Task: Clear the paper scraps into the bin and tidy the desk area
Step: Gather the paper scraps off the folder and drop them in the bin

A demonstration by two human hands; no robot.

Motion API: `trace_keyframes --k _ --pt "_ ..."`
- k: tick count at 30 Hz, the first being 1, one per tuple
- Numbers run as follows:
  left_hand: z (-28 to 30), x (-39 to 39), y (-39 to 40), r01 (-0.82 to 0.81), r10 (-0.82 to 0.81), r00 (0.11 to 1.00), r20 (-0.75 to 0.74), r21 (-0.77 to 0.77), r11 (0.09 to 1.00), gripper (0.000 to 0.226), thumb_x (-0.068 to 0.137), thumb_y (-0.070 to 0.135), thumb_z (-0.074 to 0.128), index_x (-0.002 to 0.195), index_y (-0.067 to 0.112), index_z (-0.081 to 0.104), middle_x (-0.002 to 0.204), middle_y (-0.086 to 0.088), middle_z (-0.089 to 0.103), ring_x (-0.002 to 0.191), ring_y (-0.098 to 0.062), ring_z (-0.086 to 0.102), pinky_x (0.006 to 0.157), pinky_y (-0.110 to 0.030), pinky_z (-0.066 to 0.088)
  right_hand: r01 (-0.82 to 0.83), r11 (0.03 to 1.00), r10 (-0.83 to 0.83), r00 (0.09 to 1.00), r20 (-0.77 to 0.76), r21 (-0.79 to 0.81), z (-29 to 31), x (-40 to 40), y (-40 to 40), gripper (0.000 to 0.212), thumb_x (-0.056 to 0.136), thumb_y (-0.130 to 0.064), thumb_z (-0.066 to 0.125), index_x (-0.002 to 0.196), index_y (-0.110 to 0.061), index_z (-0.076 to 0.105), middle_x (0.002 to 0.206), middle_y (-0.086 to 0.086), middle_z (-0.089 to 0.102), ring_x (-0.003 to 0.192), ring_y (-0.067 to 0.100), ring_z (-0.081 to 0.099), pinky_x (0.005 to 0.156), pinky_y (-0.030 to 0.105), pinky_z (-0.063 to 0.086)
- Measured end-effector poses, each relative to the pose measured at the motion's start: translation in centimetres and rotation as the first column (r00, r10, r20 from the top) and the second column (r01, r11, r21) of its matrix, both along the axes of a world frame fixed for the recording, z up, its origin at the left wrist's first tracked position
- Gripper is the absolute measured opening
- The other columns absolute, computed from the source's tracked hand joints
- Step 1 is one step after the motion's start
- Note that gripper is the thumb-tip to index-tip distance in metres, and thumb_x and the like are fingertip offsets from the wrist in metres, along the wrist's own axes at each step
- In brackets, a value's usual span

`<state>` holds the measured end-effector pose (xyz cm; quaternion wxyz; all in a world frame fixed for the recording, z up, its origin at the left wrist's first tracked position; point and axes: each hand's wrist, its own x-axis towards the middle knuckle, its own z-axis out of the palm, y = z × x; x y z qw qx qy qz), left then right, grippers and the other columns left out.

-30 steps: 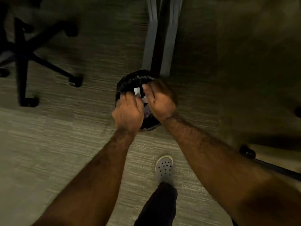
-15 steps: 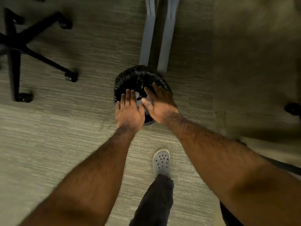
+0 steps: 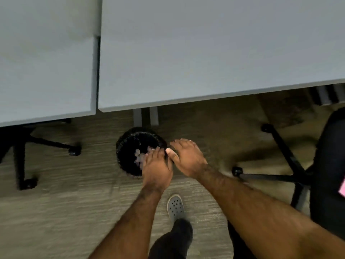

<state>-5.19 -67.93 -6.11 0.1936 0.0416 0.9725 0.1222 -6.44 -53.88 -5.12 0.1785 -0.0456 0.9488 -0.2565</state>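
Observation:
A round bin (image 3: 130,146) lined with a black bag stands on the carpet just below the desk edge. Pale paper scraps (image 3: 138,156) lie inside it. My left hand (image 3: 156,168) hovers over the bin's right rim, palm down, fingers spread and holding nothing. My right hand (image 3: 187,158) is beside it, just right of the bin, also flat and open. The two hands nearly touch at the thumbs.
Two grey desk tops (image 3: 205,53) fill the upper half, with desk legs (image 3: 145,116) behind the bin. Black office chair bases stand at left (image 3: 22,156) and right (image 3: 291,165). A pink item (image 3: 342,187) shows at the right edge. My grey shoe (image 3: 175,207) is on the carpet.
My hands went from pinching scraps over the bin to flat and open; the scraps dropped in. The view rose, so the desk tops now show, and my hands drew right of the bin.

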Motion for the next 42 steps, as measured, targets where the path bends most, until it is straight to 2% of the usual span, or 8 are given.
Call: trace_keyframes --k 2,7,11,21,25,29,36,42 --pt "2.9 0.2 2.7 0.053 -0.053 0.999 -0.001 0.025 0.998 0.053 0.1 0.042 0.028 0.138 0.011 0.047 0.144 -0.008 0.049 0.138 -0.023 0.036 0.118 -0.041 0.019 0.054 0.998 -0.054 0.998 -0.01 0.014 2.6 1.0 2.5 0.089 0.088 -0.071 -0.002 0.133 -0.017 0.053 0.135 0.008 0.057 0.131 0.027 0.045 0.113 0.044 0.031" --pt "9.0 0.5 9.5 0.223 -0.222 0.975 -0.019 0.066 0.973 0.067 0.096 0.051 0.012 0.144 0.015 0.041 0.151 -0.005 0.041 0.142 -0.02 0.03 0.119 -0.039 0.015 0.23 0.972 -0.229 0.973 -0.018 0.045 8.6 4.0 9.3 0.086 0.087 -0.07 0.0 0.138 -0.02 0.048 0.141 0.004 0.052 0.136 0.021 0.039 0.117 0.04 0.025" --pt "12.6 0.8 15.5 0.377 -0.374 0.926 -0.048 0.1 0.921 0.058 0.1 0.051 0.022 0.145 0.018 0.037 0.153 -0.002 0.037 0.143 -0.016 0.027 0.12 -0.039 0.013 0.416 0.909 -0.415 0.91 -0.017 0.016 12.3 7.4 15.2 0.087 0.084 -0.072 -0.001 0.141 -0.022 0.043 0.146 0.002 0.047 0.14 0.018 0.034 0.119 0.04 0.021" --pt "16.9 3.2 34.1 0.715 -0.708 0.699 -0.102 0.116 0.69 0.06 0.099 0.053 0.024 0.147 0.018 0.033 0.155 -0.002 0.033 0.144 -0.017 0.025 0.12 -0.039 0.015 0.849 0.52 -0.853 0.511 -0.108 -0.09 15.1 17.2 30.9 0.073 0.092 -0.067 0.018 0.142 -0.021 0.045 0.148 0.001 0.045 0.14 0.018 0.036 0.116 0.035 0.028" --pt "16.2 5.1 41.2 0.821 -0.815 0.571 -0.101 0.096 0.563 0.061 0.098 0.051 0.028 0.149 0.018 0.031 0.157 -0.003 0.03 0.145 -0.018 0.023 0.121 -0.038 0.014 0.928 0.355 -0.931 0.341 -0.13 -0.109 14.1 20.8 36.5 0.072 0.093 -0.068 0.019 0.141 -0.021 0.043 0.145 0.001 0.048 0.135 0.019 0.041 0.113 0.039 0.036" --pt "14.4 7.9 47.7 0.885 -0.886 0.462 -0.047 0.088 0.457 0.066 0.096 0.054 0.031 0.15 0.017 0.026 0.158 -0.004 0.027 0.144 -0.02 0.024 0.12 -0.039 0.019 0.979 0.191 -0.977 0.183 -0.108 -0.073 12.1 24.2 41.8 0.062 0.098 -0.058 0.031 0.146 -0.02 0.035 0.153 0.002 0.037 0.142 0.019 0.031 0.117 0.039 0.027" --pt "9.8 13.0 57.1 0.953 -0.954 0.299 0.004 0.039 0.299 0.067 0.094 0.058 0.032 0.148 0.018 0.025 0.149 -0.008 0.035 0.125 -0.026 0.044 0.099 -0.041 0.046 1.0 -0.007 -0.991 -0.008 -0.132 -0.009 7.7 30.0 51.1 0.069 0.095 -0.061 0.03 0.149 -0.019 0.028 0.158 0.006 0.027 0.145 0.022 0.025 0.116 0.045 0.029" --pt "4.8 15.6 61.5 0.988 -0.989 0.144 0.042 -0.057 0.142 0.06 0.095 0.06 0.032 0.137 0.017 0.033 0.135 -0.01 0.041 0.11 -0.025 0.048 0.082 -0.039 0.051 0.991 -0.104 -0.987 -0.092 -0.134 0.085 2.7 33.5 58.7 0.067 0.094 -0.058 0.034 0.149 -0.02 0.027 0.158 0.008 0.028 0.144 0.027 0.026 0.114 0.049 0.031"
